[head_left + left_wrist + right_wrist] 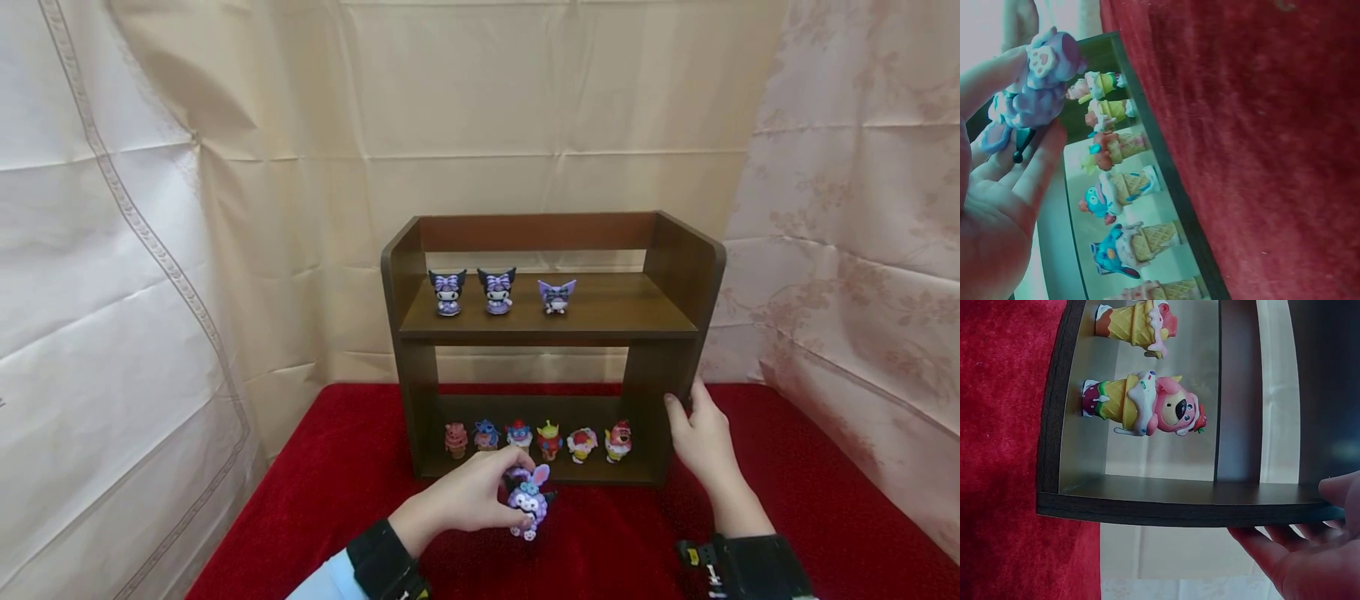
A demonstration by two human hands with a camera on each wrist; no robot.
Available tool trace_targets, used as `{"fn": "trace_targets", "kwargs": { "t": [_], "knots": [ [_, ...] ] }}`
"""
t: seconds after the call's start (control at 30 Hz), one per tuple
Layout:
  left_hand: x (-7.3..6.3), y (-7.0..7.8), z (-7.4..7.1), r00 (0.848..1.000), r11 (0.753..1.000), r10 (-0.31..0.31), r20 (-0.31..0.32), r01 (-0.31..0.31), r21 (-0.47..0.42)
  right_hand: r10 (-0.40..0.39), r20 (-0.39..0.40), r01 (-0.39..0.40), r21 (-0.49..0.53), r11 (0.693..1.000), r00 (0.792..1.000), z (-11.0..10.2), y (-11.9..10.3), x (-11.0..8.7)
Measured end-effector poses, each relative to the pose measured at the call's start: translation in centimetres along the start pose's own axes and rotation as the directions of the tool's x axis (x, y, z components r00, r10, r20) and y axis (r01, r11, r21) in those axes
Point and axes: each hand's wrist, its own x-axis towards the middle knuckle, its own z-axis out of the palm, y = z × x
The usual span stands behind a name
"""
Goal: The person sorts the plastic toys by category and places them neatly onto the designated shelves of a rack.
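My left hand (474, 493) pinches a purple figurine (529, 502) with rabbit-like ears and a blue bow, between thumb and fingers, in front of the shelf's lower level. In the left wrist view, the figurine's (1041, 94) pale paw-marked foot shows, and a dark pointed piece hangs below its body. A brown two-tier wooden shelf (551, 336) stands beyond it. My right hand (703, 437) grips the shelf's right side panel (1185, 512), thumb on the inner side and fingers on the outer, as the right wrist view shows.
Three purple-and-black figurines (497, 292) stand on the upper board, towards its left and middle. Several ice-cream-cone figurines (549, 442) line the bottom board, including a pink bear (1175, 409). Red cloth (322, 492) covers the table; curtains (555, 100) hang behind and at both sides.
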Motion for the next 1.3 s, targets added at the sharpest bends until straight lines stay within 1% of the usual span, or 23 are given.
{"fn": "trace_targets", "kwargs": {
  "t": [0.3,0.4,0.5,0.67,0.8,0.9,1.03,1.13,1.23,1.3],
  "knots": [
    [0.9,1.2,-0.4,0.996,0.999,0.013,-0.090,-0.016,-0.032,-0.001,-0.001,0.001,-0.009,1.000,1.000,0.0,0.0,0.0],
    [1.3,1.5,-0.5,0.991,0.999,0.026,-0.133,-0.030,-0.029,-0.008,-0.005,0.008,-0.013,1.000,1.000,0.0,0.0,0.0],
    [1.8,1.9,-0.7,0.981,0.998,0.057,-0.184,-0.060,-0.014,-0.011,-0.005,0.010,-0.010,1.000,1.000,-0.1,0.0,0.0],
    [2.7,2.8,-1.1,0.958,0.990,0.139,-0.251,-0.138,0.022,-0.012,-0.002,0.012,-0.016,1.000,1.000,-0.1,0.0,-0.1],
    [3.5,3.6,-1.4,0.934,0.977,0.211,-0.288,-0.205,0.052,-0.015,0.000,0.015,-0.014,1.000,1.000,-0.1,0.0,-0.1],
    [4.2,4.3,-1.8,0.911,0.965,0.259,-0.322,-0.255,0.054,-0.018,-0.001,0.018,-0.012,1.000,1.000,-0.1,0.0,-0.1],
    [5.3,5.1,-2.5,0.873,0.945,0.321,-0.367,-0.320,0.066,-0.016,-0.001,0.016,-0.014,1.000,1.000,-0.1,0.1,0.0],
    [6.0,5.7,-3.1,0.849,0.934,0.353,-0.393,-0.343,0.097,-0.016,0.002,0.016,-0.012,1.000,1.000,-0.1,0.2,0.0],
    [6.7,6.3,-3.8,0.838,0.931,0.362,-0.408,-0.347,0.114,-0.017,0.006,0.017,-0.004,1.000,1.000,-0.2,0.2,0.0],
    [7.0,6.7,-4.2,0.837,0.931,0.364,-0.409,-0.344,0.125,-0.017,0.009,0.017,-0.001,1.000,1.000,-0.3,0.3,0.0]
  ]
}}
